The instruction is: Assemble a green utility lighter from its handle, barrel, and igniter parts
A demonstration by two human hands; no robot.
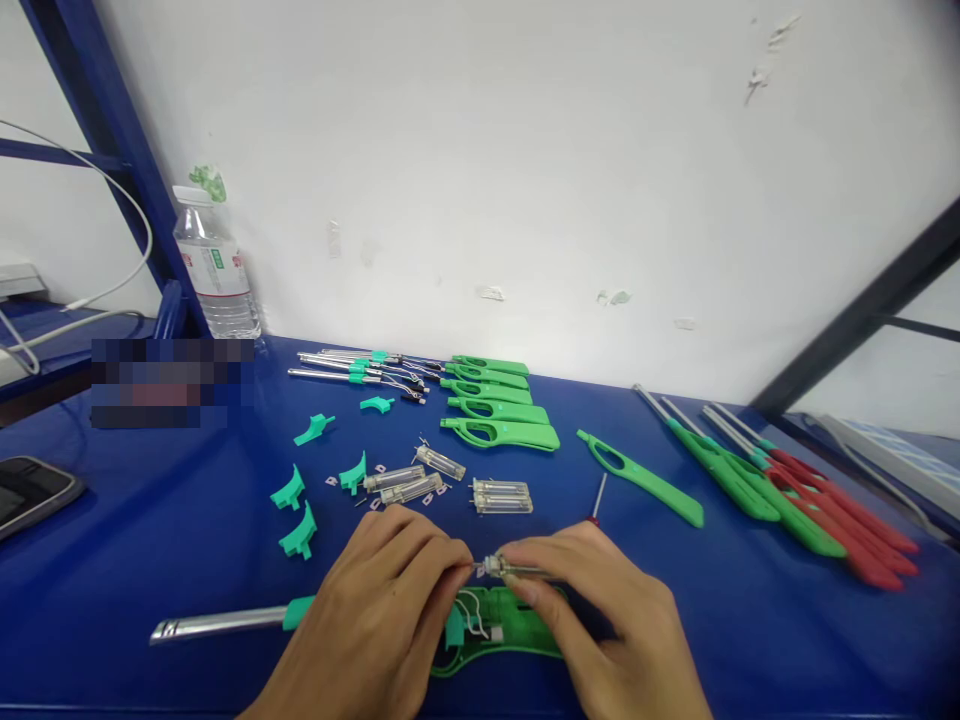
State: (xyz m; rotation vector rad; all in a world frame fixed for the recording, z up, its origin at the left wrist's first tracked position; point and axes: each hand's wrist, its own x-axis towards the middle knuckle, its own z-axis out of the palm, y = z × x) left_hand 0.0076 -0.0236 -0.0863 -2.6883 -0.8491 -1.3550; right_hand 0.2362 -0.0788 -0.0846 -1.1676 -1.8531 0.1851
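A clear lighter fuel tank (495,566) with a whitish valve end is pinched between the thumb and fingers of my right hand (600,610). My left hand (397,590) is closed in a pinch right at that valve end, on a thin, tiny piece that I cannot make out. Beneath both hands lies an opened green lighter housing (517,625), with white wires and a teal trigger (454,628) inside. From its left end a silver lighter tube (225,622) sticks out, partly hidden by my left hand.
Teal triggers (300,532), loose fuel tanks (502,497) and small pink pieces lie ahead. Behind are silver tubes (330,375) with wires and green housing halves (499,434). A screwdriver (598,500) and green and red lighters (825,510) are rightward; a bottle (217,270) and phone (34,492) leftward.
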